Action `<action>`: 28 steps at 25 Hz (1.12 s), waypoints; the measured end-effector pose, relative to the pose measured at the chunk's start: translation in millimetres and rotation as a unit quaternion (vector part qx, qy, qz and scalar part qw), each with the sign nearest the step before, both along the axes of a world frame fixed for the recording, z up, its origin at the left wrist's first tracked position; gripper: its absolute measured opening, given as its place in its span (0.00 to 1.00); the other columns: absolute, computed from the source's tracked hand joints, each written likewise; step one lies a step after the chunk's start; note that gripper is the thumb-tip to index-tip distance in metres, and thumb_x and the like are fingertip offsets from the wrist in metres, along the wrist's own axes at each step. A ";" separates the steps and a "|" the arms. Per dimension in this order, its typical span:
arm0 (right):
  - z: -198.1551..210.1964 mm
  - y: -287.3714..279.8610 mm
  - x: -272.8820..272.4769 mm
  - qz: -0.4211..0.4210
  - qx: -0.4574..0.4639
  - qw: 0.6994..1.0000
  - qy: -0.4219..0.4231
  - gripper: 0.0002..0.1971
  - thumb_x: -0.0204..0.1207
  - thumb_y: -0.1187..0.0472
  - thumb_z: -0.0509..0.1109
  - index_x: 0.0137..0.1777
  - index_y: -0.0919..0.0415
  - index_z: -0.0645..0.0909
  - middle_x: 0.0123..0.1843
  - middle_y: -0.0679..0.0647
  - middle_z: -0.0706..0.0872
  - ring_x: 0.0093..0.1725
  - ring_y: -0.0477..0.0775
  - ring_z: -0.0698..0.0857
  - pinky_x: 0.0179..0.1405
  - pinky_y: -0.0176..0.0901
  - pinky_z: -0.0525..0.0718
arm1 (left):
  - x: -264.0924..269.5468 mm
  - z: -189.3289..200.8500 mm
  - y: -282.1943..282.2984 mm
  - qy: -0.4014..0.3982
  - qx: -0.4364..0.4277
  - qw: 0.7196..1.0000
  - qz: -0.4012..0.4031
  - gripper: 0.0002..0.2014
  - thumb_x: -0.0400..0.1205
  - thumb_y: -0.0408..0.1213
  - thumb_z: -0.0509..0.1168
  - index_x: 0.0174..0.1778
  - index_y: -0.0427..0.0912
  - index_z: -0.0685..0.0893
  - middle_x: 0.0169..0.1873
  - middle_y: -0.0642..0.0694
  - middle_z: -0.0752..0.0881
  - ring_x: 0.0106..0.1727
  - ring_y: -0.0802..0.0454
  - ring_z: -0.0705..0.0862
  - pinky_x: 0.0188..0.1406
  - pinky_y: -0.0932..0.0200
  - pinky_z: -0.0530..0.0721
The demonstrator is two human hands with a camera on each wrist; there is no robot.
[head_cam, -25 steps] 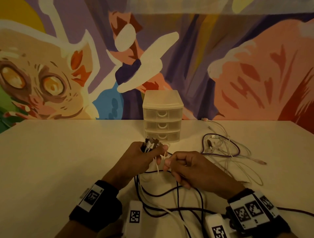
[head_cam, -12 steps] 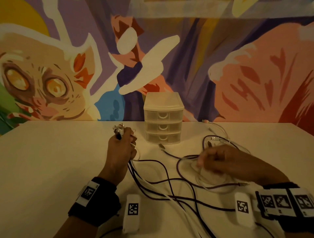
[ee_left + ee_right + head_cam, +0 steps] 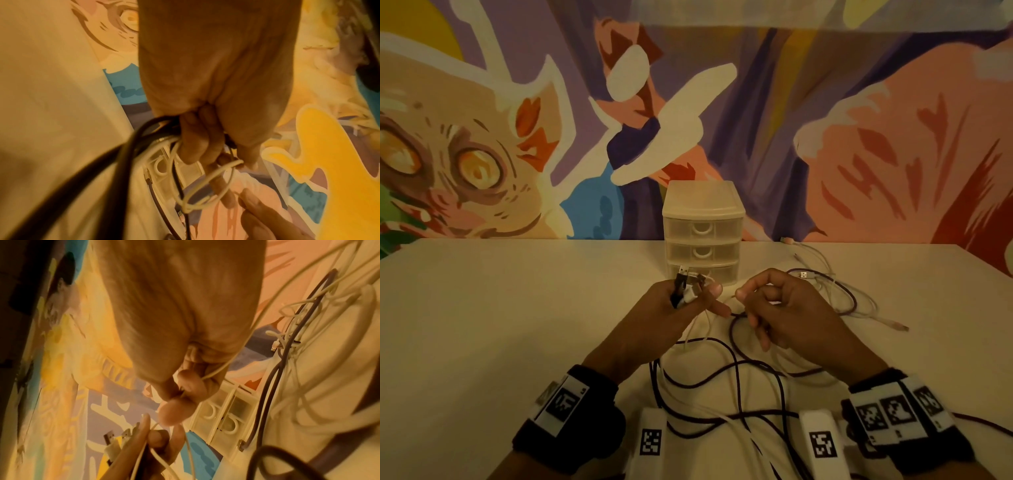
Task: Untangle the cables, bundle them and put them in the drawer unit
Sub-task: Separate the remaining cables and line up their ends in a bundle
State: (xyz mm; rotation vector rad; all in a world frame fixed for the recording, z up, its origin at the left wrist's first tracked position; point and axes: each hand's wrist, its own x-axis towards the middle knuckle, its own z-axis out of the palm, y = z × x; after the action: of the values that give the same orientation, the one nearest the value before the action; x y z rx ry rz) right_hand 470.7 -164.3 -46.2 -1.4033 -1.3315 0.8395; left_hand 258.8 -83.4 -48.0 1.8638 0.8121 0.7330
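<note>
From the head view, the left hand [image 3: 671, 311] squeezes a bunch of plug ends [image 3: 686, 284] just in front of the drawer unit [image 3: 702, 219]. The right hand [image 3: 787, 308] pinches a thin white cable [image 3: 697, 329] beside it. More cables [image 3: 835, 294] lie to the right of the drawer unit.

The left wrist view shows white loops [image 3: 205, 183] hanging under curled fingers [image 3: 197, 142].

The right wrist view shows fingertips [image 3: 174, 412] nipping the cable. It would be best to pull slowly so no knot gets tight.
</note>
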 end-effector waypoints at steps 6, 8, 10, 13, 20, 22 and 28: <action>1.5 -1.8 -6.8 0.017 0.014 0.999 0.030 0.07 0.89 0.62 0.71 0.57 0.66 0.84 0.36 0.60 0.90 0.27 0.57 0.84 0.21 0.41 0.78 | 5.7 -4.1 -1.9 -0.014 -0.021 1.000 0.006 0.13 0.91 0.53 0.65 0.55 0.49 0.90 0.25 0.63 0.83 0.25 0.65 0.75 0.30 0.70 0.75; 6.5 -5.2 2.7 0.018 -0.017 1.000 -0.006 0.08 0.87 0.59 0.73 0.57 0.65 0.85 0.36 0.58 0.90 0.27 0.55 0.83 0.23 0.40 0.79 | 0.8 -1.6 6.1 -0.096 -0.080 0.989 0.083 0.10 0.93 0.48 0.65 0.54 0.47 0.89 0.30 0.57 0.84 0.27 0.62 0.74 0.26 0.67 0.74; 14.1 -10.5 22.3 -0.012 -0.048 0.998 -0.025 0.09 0.86 0.56 0.75 0.56 0.63 0.90 0.37 0.58 0.88 0.27 0.47 0.80 0.25 0.35 0.78 | -8.8 0.6 22.9 -0.205 -0.132 0.949 0.198 0.10 0.93 0.46 0.65 0.54 0.45 0.86 0.34 0.51 0.85 0.28 0.59 0.74 0.25 0.65 0.73; 27.4 -15.5 53.6 -0.140 0.071 0.987 0.044 0.06 0.88 0.61 0.72 0.55 0.58 0.91 0.39 0.56 0.86 0.28 0.43 0.76 0.28 0.32 0.77 | -12.9 -0.7 35.7 -0.257 -0.125 0.919 0.272 0.12 0.93 0.49 0.64 0.53 0.44 0.83 0.35 0.50 0.84 0.26 0.59 0.73 0.22 0.66 0.72; 45.0 -35.6 89.0 -0.063 0.067 0.995 -0.044 0.05 0.86 0.71 0.71 0.56 0.68 0.88 0.42 0.52 0.93 0.38 0.44 0.86 0.43 0.32 0.83 | -26.1 -1.6 48.3 -0.346 -0.153 0.871 0.314 0.09 0.95 0.45 0.62 0.50 0.48 0.79 0.43 0.48 0.83 0.29 0.60 0.72 0.19 0.69 0.70; 59.5 -32.4 98.0 -0.101 0.095 0.988 -0.070 0.04 0.86 0.71 0.72 0.56 0.69 0.88 0.44 0.49 0.94 0.38 0.39 0.86 0.41 0.27 0.83 | -25.9 -3.5 47.8 -0.341 -0.152 0.871 0.320 0.09 0.95 0.45 0.62 0.51 0.47 0.78 0.42 0.49 0.84 0.31 0.58 0.72 0.21 0.68 0.70; 127.7 -18.1 114.5 -0.108 0.164 0.975 -0.107 0.03 0.86 0.61 0.74 0.55 0.54 0.88 0.44 0.50 0.91 0.40 0.49 0.85 0.47 0.43 0.87 | -22.4 -5.9 45.7 -0.333 -0.150 0.877 0.311 0.10 0.96 0.46 0.61 0.48 0.50 0.76 0.39 0.50 0.82 0.32 0.57 0.70 0.20 0.68 0.69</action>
State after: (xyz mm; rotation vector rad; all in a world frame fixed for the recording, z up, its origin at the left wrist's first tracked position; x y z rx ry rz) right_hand 585.2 -182.4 81.5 -1.3692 -1.3749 0.3119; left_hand 236.4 -37.7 -53.9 0.9343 0.9852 1.4537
